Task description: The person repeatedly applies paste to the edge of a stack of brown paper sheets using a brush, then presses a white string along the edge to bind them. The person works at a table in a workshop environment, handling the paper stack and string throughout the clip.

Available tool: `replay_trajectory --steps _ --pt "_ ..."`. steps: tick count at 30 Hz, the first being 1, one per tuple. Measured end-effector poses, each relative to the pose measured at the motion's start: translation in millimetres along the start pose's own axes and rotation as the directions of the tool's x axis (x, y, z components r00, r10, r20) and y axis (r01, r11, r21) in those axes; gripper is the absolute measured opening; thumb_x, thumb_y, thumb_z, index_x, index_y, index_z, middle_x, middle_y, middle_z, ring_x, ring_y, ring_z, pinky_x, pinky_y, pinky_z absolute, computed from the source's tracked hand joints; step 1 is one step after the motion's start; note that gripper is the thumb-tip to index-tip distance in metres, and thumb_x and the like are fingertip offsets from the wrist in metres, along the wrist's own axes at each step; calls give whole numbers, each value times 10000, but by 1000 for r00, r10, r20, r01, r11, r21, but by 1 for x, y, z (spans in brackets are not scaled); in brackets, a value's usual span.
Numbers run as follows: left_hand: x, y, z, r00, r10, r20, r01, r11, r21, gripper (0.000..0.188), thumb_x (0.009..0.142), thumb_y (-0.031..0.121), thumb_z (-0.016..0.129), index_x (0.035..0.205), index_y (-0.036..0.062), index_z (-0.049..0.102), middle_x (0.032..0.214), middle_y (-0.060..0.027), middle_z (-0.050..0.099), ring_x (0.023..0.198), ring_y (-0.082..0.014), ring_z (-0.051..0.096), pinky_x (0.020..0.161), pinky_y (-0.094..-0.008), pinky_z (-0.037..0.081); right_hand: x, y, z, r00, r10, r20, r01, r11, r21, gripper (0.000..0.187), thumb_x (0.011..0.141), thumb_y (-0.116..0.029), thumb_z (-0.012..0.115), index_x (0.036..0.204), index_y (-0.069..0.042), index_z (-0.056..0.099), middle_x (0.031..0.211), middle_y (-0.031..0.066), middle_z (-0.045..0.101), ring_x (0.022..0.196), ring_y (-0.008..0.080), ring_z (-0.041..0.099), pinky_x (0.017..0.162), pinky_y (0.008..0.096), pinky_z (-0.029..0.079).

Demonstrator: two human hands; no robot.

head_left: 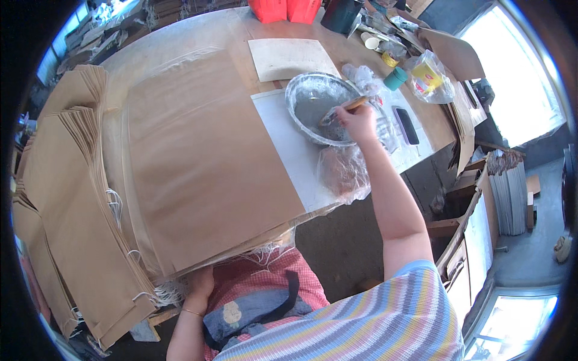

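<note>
My right hand [359, 123] is closed around a wooden-handled brush [359, 102], its head dipping inside a round basin [289, 103] of greyish paste [314, 106]. At the table's near edge, my left hand [202, 280] reaches under a stack of large brown paper sheets [205, 156]; its fingers are hidden there. White strings [265, 255] hang from below that edge. Under the basin lies a white sheet [278, 127], and a crumpled clear plastic bag [344, 171] rests just nearer to me.
Stacks of brown paper bags with string handles [84, 204] stand at the left. Right of the basin are a phone [406, 126], a green-lidded jar [395, 78] and a plastic-wrapped yellow packet [428, 77]. Red bags [284, 9] sit at the far edge; a wooden cabinet [463, 240] stands right.
</note>
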State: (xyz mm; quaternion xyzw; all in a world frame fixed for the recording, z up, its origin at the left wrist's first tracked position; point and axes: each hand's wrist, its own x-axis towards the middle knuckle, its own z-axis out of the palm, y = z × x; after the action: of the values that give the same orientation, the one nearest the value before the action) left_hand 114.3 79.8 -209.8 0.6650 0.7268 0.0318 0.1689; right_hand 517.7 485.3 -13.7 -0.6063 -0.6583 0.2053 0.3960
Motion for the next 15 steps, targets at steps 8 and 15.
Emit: replay_trajectory --steps 8,15 --pt "-35 43 -74 984 174 -26 -175 957 -230 137 840 99 544 949 46 608 977 -172 624 897 -390 588 756 -477 468 -12 -59 -35 989 122 -88 -122 992 15 301 739 -238 746 775 50 668 632 93 659 586 152 627 564 309 490" --pt "-55 78 -150 963 214 -163 -253 928 -274 26 807 62 574 815 39 583 772 -141 579 701 -357 569 607 -454 451 -21 -65 -32 997 57 -54 -69 961 -269 481 754 -423 690 817 53 666 701 177 661 693 269 664 655 377 493"
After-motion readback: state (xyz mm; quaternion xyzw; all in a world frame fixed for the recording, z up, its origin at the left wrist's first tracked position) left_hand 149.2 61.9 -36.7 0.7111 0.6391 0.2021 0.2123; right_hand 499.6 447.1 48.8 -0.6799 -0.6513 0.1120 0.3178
